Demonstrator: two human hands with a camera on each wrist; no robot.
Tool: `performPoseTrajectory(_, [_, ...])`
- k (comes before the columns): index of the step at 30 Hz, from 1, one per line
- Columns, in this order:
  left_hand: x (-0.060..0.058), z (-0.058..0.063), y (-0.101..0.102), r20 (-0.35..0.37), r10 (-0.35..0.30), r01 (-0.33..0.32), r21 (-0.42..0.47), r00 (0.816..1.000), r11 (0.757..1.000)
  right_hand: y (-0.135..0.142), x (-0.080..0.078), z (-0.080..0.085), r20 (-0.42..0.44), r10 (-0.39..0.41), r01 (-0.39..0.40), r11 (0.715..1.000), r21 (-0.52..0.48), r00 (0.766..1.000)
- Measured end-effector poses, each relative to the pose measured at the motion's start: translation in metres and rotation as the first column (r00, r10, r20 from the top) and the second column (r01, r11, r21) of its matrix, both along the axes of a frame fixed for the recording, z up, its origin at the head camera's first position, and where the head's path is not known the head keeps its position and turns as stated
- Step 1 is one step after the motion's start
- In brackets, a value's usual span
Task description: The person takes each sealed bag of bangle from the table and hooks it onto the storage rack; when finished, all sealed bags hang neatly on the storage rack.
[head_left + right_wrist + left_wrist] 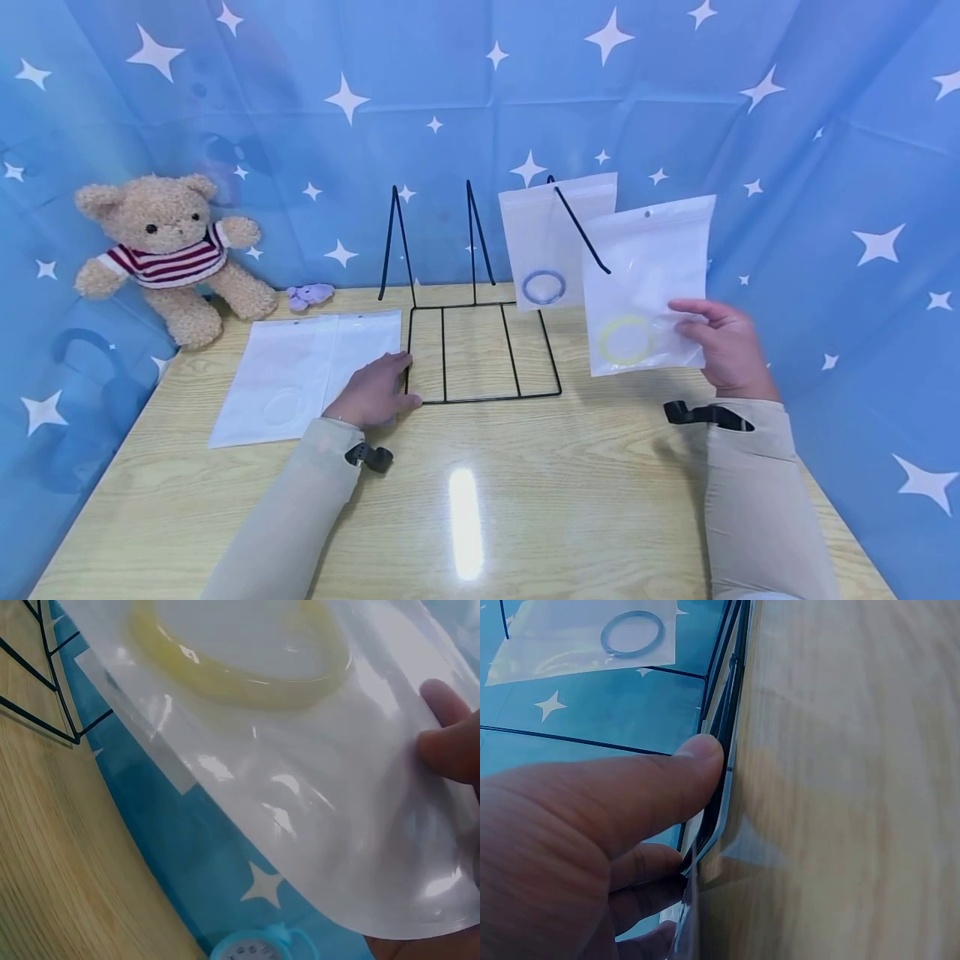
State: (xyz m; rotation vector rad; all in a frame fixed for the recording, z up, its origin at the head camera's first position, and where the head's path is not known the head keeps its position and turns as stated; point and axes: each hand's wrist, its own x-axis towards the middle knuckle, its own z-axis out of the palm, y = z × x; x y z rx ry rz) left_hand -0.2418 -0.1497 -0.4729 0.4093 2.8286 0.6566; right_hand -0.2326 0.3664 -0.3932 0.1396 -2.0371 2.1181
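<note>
My right hand (723,346) pinches the right edge of a white zip bag (675,250), raised off the table, with a yellow ring (247,688) inside. The bag's punched hole is near its top; a hook arm of the black wire rack (517,354) overlaps its left side. Another white bag (525,229) with a blue ring (543,287) hangs at that arm's upper end. My left hand (378,387) holds the rack base's front left corner, thumb (701,754) on the front bar.
Two white bags (258,375) lie overlapping on the table left of the rack, partly behind my left hand. A teddy bear (168,250) and a small purple object (309,296) sit at the back left. A blue clock (251,949) shows in the right wrist view. Starry cloth (435,75) hangs behind.
</note>
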Motion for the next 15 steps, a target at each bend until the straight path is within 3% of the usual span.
performPoseTrajectory(6, [0.0004,-0.0003,0.0001,0.005,0.0,0.0,0.004,1.0,1.0,-0.0075,0.0018,0.004,0.042,0.05,-0.05,0.999,0.01,0.998])
performPoseTrajectory(15, [-0.0002,-0.0021,-0.0007,0.005,-0.005,0.005,0.002,1.0,1.0,-0.0107,0.0023,0.0072,0.082,0.0,-0.007,0.997,0.08,0.997])
